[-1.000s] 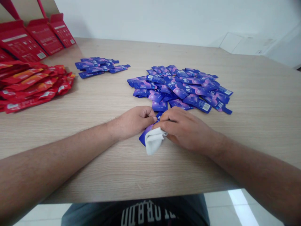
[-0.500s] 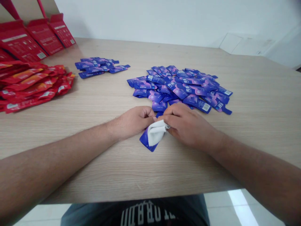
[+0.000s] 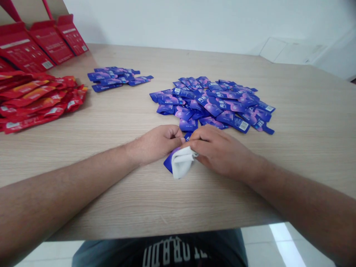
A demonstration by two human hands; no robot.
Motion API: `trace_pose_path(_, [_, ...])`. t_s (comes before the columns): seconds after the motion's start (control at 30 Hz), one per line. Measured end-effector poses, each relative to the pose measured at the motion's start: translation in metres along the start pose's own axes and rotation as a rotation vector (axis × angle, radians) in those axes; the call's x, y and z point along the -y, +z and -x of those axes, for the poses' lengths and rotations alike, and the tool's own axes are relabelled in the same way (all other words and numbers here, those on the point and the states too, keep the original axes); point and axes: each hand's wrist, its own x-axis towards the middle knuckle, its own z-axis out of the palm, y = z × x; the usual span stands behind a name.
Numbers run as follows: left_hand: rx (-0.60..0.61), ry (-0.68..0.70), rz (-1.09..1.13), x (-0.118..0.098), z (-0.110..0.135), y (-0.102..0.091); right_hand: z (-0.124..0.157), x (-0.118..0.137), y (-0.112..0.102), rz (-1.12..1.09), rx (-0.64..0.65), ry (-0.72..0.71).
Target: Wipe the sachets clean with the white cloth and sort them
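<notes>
Between my hands lies a blue-purple sachet (image 3: pixel 168 162) on the wooden table, tilted, partly covered by a white cloth (image 3: pixel 182 163). My left hand (image 3: pixel 161 142) has its fingers curled in, thumb and forefinger pinching the sachet's upper left edge. My right hand (image 3: pixel 217 148) is closed on the white cloth and presses it onto the sachet. The fingertips of my right hand are mostly hidden behind its knuckles and the cloth. Right beyond my hands begins a large heap of similar blue-purple sachets (image 3: pixel 217 104).
Farther back on the left is a smaller pile of blue-purple sachets (image 3: pixel 114 78). Long red packets (image 3: pixel 41 100) are stacked at the left edge, with red cartons (image 3: pixel 52 44) standing open behind them. A white wall (image 3: pixel 180 26) borders the table (image 3: pixel 155 207) at the back.
My right hand has drawn the white cloth slightly down and left over the sachet, covering more of its lower end. The left hand has stayed in place.
</notes>
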Motion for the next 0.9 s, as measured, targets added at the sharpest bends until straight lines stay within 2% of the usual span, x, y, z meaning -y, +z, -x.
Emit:
trace_pose_path(0.1, [0.0,-0.01,0.021,-0.0007,0.0,0.0001,-0.0001,-0.0014,0.0,0.028,-0.027,0.077])
trace_pose_path(0.27, [0.022,0.017,-0.011,-0.0019,0.0006,-0.0008,0.0007,0.0033,-0.0004,-0.012,0.031,-0.046])
trace_pose_path(0.43, [0.005,-0.011,0.0,0.0001,-0.0006,-0.0007,0.0002,-0.0021,-0.0007,0.031,-0.013,0.086])
trace_pose_path(0.6, [0.02,0.018,-0.015,0.001,-0.0007,-0.0008,-0.0002,0.0028,-0.0007,-0.015,0.031,-0.039])
trace_pose_path(0.8, [-0.002,0.001,0.021,0.0016,-0.0012,0.0006,0.0006,-0.0066,0.0,0.024,-0.021,0.089])
trace_pose_path(0.9, [0.012,0.014,-0.009,0.0004,-0.0001,-0.0002,0.0004,-0.0013,0.0005,0.023,-0.016,0.017])
